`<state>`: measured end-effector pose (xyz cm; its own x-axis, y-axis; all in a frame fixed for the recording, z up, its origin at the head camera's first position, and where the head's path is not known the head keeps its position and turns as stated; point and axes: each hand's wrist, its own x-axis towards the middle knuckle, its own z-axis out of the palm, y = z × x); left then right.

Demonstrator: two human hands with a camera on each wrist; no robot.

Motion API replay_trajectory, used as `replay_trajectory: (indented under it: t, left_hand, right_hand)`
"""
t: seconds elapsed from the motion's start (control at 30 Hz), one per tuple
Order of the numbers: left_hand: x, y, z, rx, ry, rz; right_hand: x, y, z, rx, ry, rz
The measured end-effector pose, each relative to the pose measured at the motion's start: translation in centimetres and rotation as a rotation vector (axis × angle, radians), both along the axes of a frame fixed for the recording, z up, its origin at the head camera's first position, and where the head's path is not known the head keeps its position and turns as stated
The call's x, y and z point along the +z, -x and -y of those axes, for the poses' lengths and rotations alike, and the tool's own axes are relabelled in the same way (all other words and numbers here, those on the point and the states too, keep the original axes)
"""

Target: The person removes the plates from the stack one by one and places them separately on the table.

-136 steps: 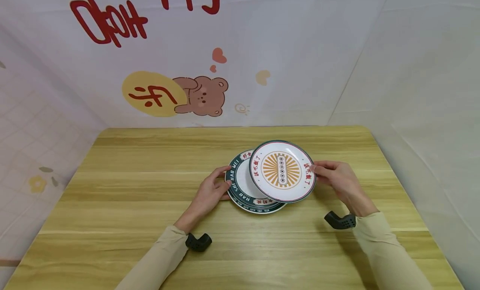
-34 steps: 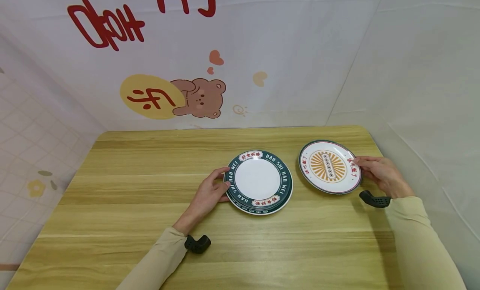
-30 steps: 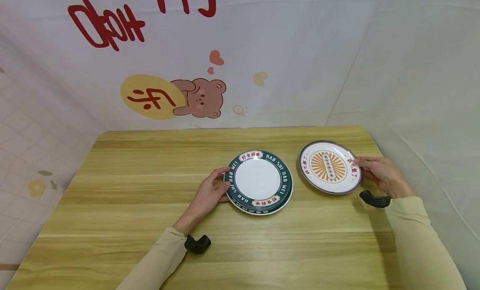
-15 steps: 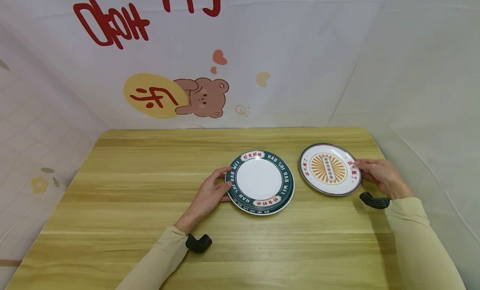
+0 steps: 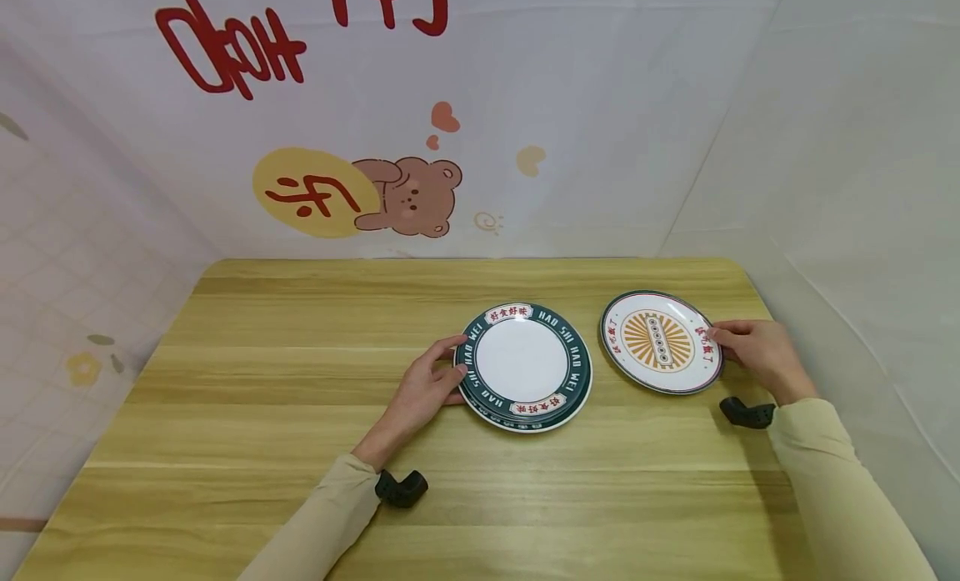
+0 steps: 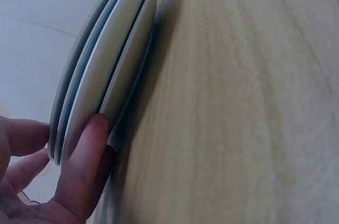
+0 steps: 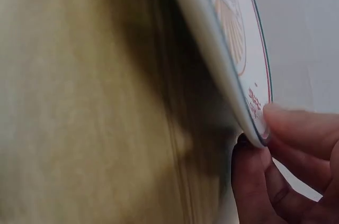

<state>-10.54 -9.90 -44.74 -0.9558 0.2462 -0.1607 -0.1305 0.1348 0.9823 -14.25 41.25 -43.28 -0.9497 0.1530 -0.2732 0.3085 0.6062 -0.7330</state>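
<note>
A stack of green-rimmed plates (image 5: 522, 360) stands on the wooden table; the left wrist view shows several plate edges (image 6: 106, 65) in it. My left hand (image 5: 422, 389) grips the stack's left rim, fingers and thumb against the edges. To the right is a smaller white plate (image 5: 662, 341) with an orange sunburst and red lettering. My right hand (image 5: 761, 356) pinches its right rim, as the fingers (image 7: 304, 131) in the right wrist view show. There the plate slants over a shadow on the table; I cannot tell whether its far side touches the wood.
The wooden table (image 5: 300, 314) reaches back to a white cloth wall (image 5: 600, 106) with a printed bear and red lettering. Another cloth wall (image 5: 862, 189) stands close beyond my right hand. A black curved piece (image 5: 401, 488) sits at each wrist.
Since the earliest frame my right hand has carried the sunburst plate rightward off the stack and lowered it. My left hand has stayed at the stack. Over the last second little has moved.
</note>
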Motion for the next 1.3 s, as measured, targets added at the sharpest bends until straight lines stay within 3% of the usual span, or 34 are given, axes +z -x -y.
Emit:
replay_trajectory:
  t: [0.2, 0.5, 0.73, 1.0, 1.3]
  left_hand:
    - [0.0, -0.1, -0.1, -0.001, -0.009, 0.006]
    - [0.3, -0.3, -0.2, 0.029, 0.025, 0.006]
    - [0.1, -0.4, -0.2, 0.038, 0.026, 0.004]
    - [0.2, -0.5, -0.2, 0.042, 0.01, 0.001]
    - [0.2, -0.7, -0.3, 0.037, -0.001, -0.002]
  right_hand:
    - [0.9, -1.0, 1.0, 0.019, -0.167, -0.065]
    - [2.6, -2.9, 4.2, 0.04, -0.344, -0.269]
    - [3.4, -4.3, 7.1, 0.062, -0.313, -0.408]
    - [3.7, -5.3, 10.8, 0.127, -0.213, -0.463]
    - [2.7, -5.4, 14.5, 0.235, -0.144, -0.5]
